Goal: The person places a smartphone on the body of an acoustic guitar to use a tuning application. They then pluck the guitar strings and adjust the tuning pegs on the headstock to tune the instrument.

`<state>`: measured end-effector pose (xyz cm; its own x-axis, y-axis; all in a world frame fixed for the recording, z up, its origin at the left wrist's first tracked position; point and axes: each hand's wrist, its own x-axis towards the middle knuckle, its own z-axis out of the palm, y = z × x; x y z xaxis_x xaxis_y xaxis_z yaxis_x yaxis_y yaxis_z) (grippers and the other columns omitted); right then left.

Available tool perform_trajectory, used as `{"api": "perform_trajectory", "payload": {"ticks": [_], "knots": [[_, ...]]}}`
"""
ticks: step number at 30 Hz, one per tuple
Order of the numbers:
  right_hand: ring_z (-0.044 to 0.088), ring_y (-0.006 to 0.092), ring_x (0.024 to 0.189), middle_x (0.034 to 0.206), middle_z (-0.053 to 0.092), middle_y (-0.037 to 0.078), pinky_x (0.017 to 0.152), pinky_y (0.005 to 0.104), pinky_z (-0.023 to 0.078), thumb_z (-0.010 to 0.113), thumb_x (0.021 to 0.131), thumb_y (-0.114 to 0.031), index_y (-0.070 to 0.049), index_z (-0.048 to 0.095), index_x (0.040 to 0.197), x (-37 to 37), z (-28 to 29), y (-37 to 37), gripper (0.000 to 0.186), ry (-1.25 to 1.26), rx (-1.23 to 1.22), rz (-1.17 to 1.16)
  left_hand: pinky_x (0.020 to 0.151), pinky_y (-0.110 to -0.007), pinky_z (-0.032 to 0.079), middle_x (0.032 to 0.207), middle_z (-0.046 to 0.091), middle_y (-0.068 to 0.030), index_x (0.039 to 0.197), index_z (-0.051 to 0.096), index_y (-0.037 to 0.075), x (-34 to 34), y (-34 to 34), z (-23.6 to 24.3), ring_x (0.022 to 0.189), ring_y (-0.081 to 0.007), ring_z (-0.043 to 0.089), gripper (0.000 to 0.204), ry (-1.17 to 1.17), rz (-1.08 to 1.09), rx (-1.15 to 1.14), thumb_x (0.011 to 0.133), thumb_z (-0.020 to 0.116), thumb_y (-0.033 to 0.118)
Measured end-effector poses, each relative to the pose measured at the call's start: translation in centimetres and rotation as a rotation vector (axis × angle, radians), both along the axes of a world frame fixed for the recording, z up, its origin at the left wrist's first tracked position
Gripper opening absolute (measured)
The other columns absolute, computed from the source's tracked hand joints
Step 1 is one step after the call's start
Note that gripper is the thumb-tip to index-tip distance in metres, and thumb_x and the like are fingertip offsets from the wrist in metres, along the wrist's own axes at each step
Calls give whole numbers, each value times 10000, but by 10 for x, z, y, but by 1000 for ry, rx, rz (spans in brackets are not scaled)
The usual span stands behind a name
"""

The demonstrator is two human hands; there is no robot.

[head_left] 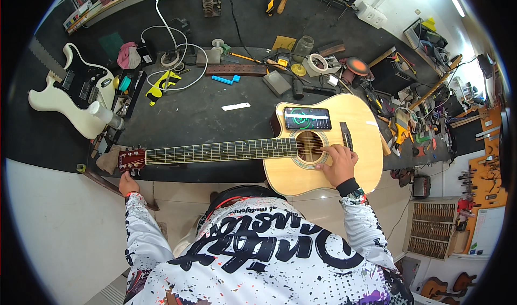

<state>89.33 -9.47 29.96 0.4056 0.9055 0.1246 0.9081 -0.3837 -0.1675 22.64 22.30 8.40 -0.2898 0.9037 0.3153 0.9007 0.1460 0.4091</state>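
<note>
An acoustic guitar (285, 174) with a pale wood top lies face up along the bench's front edge, its neck pointing left. At the red-brown headstock (131, 158), my left hand (128, 184) is closed on a tuning peg on the near side; the fingertips are partly hidden. My right hand (340, 165) lies over the strings beside the sound hole (308, 146), thumb and fingers apart, holding nothing. A phone (307, 118) with a green dial on its lit screen rests on the guitar top above the sound hole. A tan cloth-like lump (109, 160) sits by the headstock.
On the dark bench (183, 122), a white electric guitar body (70, 97) lies at left. Behind the neck are a white strip (236, 106), a blue plastic piece (226, 80) and a coiled white cable (204, 62). Masking tape (317, 62) and crowded tools stand toward the right.
</note>
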Motion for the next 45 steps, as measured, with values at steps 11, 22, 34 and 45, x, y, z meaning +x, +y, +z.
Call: {"api": "perform_trajectory", "payload": {"ticks": [11,22,34,45], "knots": [[543,233,1180,1185,651,3,1024,471,296,897,667,-387,-231,706,1235,1,-4,-2,619,-5,17,-17,800,-515,525,972,734,-207,1078,746,77,1,0,4,913,-437,686,372,9,0,-13,1053,521,373],[542,242,1165,1172,651,7,1031,473,303,878,702,-382,-205,701,1241,-2,1,-1,594,-2,2,-10,794,-497,531,932,741,-192,1078,751,81,2,2,6,885,-420,696,374,-44,4,-57,1050,531,383],[538,245,1172,1175,648,4,1036,477,300,876,705,-390,-204,697,1244,-1,1,-1,598,9,-5,-8,736,-453,539,815,743,-136,1066,758,71,-6,6,1,767,-324,718,388,-85,12,-98,1050,530,384],[535,241,1174,1178,644,11,1040,476,296,873,709,-403,-215,690,1266,-1,1,-2,615,-17,7,-1,828,-505,509,1048,708,-239,1106,703,31,-9,5,-24,976,-464,643,435,-104,-13,59,1085,450,384]]}}
